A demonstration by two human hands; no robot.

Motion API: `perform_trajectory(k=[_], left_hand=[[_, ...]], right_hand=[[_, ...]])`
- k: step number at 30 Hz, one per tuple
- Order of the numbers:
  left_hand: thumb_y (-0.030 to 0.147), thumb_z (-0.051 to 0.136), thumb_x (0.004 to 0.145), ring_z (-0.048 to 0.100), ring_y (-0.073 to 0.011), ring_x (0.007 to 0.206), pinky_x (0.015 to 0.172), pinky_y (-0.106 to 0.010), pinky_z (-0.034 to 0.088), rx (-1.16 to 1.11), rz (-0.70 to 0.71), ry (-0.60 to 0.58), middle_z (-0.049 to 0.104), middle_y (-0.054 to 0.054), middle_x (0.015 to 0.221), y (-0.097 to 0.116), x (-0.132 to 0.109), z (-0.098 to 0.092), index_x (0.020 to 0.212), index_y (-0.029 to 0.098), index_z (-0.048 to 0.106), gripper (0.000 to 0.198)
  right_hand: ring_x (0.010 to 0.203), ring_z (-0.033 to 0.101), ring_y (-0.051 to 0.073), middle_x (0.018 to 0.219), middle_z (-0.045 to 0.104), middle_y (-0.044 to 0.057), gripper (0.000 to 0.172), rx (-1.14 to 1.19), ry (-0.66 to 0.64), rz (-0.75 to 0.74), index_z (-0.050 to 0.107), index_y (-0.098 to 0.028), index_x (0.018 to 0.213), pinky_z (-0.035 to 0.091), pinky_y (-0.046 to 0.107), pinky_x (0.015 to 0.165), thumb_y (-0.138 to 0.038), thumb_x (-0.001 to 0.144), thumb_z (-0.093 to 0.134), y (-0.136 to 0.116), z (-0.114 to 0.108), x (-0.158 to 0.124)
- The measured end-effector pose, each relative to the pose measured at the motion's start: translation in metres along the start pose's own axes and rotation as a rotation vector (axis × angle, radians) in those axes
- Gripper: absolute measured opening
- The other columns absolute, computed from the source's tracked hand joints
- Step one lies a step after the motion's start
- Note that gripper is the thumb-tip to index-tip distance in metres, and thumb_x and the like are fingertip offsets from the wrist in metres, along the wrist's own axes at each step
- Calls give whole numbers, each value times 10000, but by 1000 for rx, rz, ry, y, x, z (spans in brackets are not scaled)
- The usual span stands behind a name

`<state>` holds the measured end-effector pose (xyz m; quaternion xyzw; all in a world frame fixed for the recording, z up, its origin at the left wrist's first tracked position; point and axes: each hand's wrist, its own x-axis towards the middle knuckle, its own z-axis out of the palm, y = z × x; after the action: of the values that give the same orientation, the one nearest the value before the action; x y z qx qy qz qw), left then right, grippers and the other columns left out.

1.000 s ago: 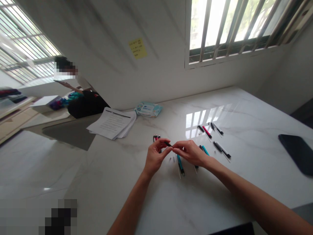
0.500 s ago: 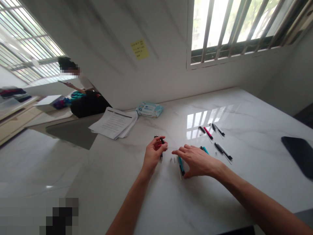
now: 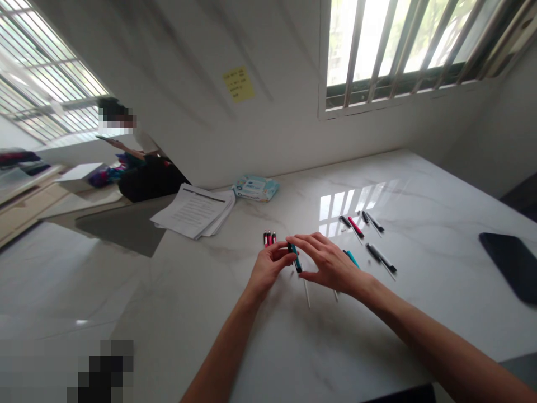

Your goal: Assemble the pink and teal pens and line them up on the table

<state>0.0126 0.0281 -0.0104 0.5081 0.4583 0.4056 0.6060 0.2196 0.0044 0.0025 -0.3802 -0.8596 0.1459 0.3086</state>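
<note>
Up comes the blue-green pen [image 3: 295, 257] from the table [image 3: 176, 291]: our left hand [image 3: 271, 267] pinches it at frame center, our right hand [image 3: 329, 263] spreads open beside it.

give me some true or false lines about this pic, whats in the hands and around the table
1. A teal pen sits between the left hand and the right hand. True.
2. The sticky note on the wall is pink. False: it is yellow.
3. The papers lie to the right of the wipes packet. False: they lie to its left.
4. A dark phone lies on the marble table. True.
5. A person is visible beyond the table. True.
</note>
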Motion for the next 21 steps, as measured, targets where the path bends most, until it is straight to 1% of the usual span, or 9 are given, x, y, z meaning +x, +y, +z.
perform_trajectory(k=[2, 3, 5, 7, 9, 13, 16, 18, 21], left_hand=[[373, 918, 663, 755, -247, 917, 859, -355, 588, 4, 54, 74, 810, -83, 956, 2, 2, -3, 1036, 178, 777, 444], [373, 919, 659, 755, -245, 922, 874, -360, 590, 17, 88, 120, 809, -84, 971, 3, 2, -5, 1009, 179, 779, 423], [385, 909, 675, 753, -244, 930, 880, -368, 596, 60, 156, 203, 806, -89, 1003, 7, 3, -8, 977, 182, 782, 386], [397, 898, 690, 751, -245, 937, 869, -368, 603, 95, 216, 260, 804, -92, 1019, 11, 3, -11, 975, 183, 781, 375], [394, 891, 701, 749, -242, 942, 858, -359, 607, 107, 261, 281, 802, -90, 1021, 14, 3, -13, 983, 182, 780, 371], [372, 868, 731, 743, -217, 904, 787, -316, 611, 106, 270, 276, 799, -71, 985, 14, 2, -12, 1007, 185, 788, 343], [357, 877, 715, 744, -206, 888, 796, -311, 615, 101, 260, 277, 801, -60, 976, 10, 2, -11, 1029, 192, 799, 363], [363, 877, 709, 750, -204, 867, 808, -317, 619, 111, 250, 266, 805, -59, 971, 9, 3, -11, 1033, 186, 803, 376], [371, 854, 738, 757, -207, 830, 800, -318, 616, 201, 228, 231, 809, -62, 943, 8, 3, -11, 1043, 180, 810, 362]], right_hand=[[1311, 513, 329, 1544, 503, 99, 952, -2, 19, 8, 311, -309, 1601, 474, 528, 1114, -268, 808, 837, 4, 2, 0], [1316, 506, 331, 1539, 507, 105, 893, -6, 38, 24, 378, -293, 1569, 468, 533, 1119, -294, 808, 844, 7, 4, -1], [1282, 524, 323, 1454, 581, 107, 628, -15, 62, 57, 570, -270, 1418, 477, 531, 1101, -326, 844, 820, 12, 9, -2], [1202, 562, 304, 1314, 667, 94, 329, -18, 45, 70, 703, -261, 1210, 504, 510, 1054, -330, 896, 773, 16, 16, -2], [1140, 580, 291, 1222, 705, 84, 194, -15, 0, 67, 750, -255, 1090, 521, 487, 1013, -332, 912, 758, 16, 24, -3], [1082, 591, 270, 1150, 731, 76, 116, 26, -52, 72, 785, -252, 1014, 523, 446, 989, -295, 908, 763, 11, 36, 0], [1053, 607, 251, 1091, 750, 69, 65, 96, -65, 75, 791, -251, 959, 524, 409, 971, -240, 915, 744, 9, 40, 2], [1048, 631, 241, 1062, 762, 58, 73, 164, -39, 94, 779, -244, 951, 528, 382, 952, -201, 906, 740, 10, 39, 3], [935, 698, 199, 990, 778, 29, 99, 315, 58, 210, 745, -234, 996, 547, 322, 859, -189, 938, 677, 15, 32, 3]])
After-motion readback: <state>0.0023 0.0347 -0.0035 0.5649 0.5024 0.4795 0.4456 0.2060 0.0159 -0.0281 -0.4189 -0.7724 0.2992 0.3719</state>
